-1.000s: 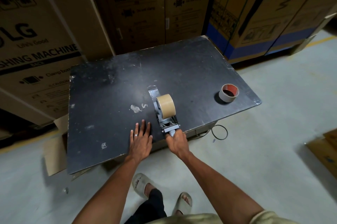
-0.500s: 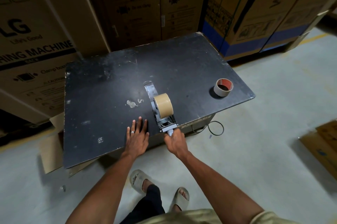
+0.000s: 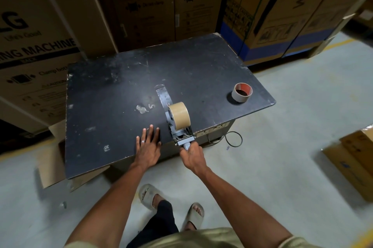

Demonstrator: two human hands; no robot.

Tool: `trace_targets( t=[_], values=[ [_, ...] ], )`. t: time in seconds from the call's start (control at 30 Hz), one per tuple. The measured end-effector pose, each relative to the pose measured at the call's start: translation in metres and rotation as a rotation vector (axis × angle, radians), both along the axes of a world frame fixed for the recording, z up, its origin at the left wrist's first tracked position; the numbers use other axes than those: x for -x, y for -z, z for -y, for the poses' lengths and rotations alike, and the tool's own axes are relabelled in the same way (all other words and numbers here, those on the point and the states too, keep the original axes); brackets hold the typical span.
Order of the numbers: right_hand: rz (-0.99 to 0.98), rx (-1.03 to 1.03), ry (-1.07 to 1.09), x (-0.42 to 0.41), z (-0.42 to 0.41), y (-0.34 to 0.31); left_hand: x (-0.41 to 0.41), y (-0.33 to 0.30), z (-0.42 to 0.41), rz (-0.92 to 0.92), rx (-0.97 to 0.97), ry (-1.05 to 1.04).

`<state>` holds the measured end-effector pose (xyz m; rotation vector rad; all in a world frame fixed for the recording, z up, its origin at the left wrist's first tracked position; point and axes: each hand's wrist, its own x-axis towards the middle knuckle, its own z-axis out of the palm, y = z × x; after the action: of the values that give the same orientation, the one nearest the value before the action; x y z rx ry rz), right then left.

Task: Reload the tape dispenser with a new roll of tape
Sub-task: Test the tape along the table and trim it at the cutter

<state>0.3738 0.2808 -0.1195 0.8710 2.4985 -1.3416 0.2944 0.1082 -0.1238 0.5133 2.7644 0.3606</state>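
Grey concrete floor (image 3: 302, 126), black table (image 3: 113, 106), stacked appliance cartons (image 3: 141, 5), dim light

The tape dispenser (image 3: 182, 136) is being drawn a little further toward the near edge of the table (image 3: 113, 106) by the right hand (image 3: 192, 155), which is clasped round its handle and is now being carried just past that edge. The strip of tape (image 3: 164, 96) stuck down on the tabletop behind the brown roll (image 3: 179, 115) is being lengthened slightly by this pull. The view is also being tilted down a little, so that both sandalled feet (image 3: 149, 195) are being shown more fully.
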Motion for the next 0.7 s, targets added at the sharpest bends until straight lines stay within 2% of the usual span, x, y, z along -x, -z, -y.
trace_targets(
  t=[0.7],
  values=[
    [-0.066,0.022,-0.065,-0.027,-0.005,-0.012,-0.002,-0.01,-0.005,0.089,-0.092,-0.101]
  ],
)
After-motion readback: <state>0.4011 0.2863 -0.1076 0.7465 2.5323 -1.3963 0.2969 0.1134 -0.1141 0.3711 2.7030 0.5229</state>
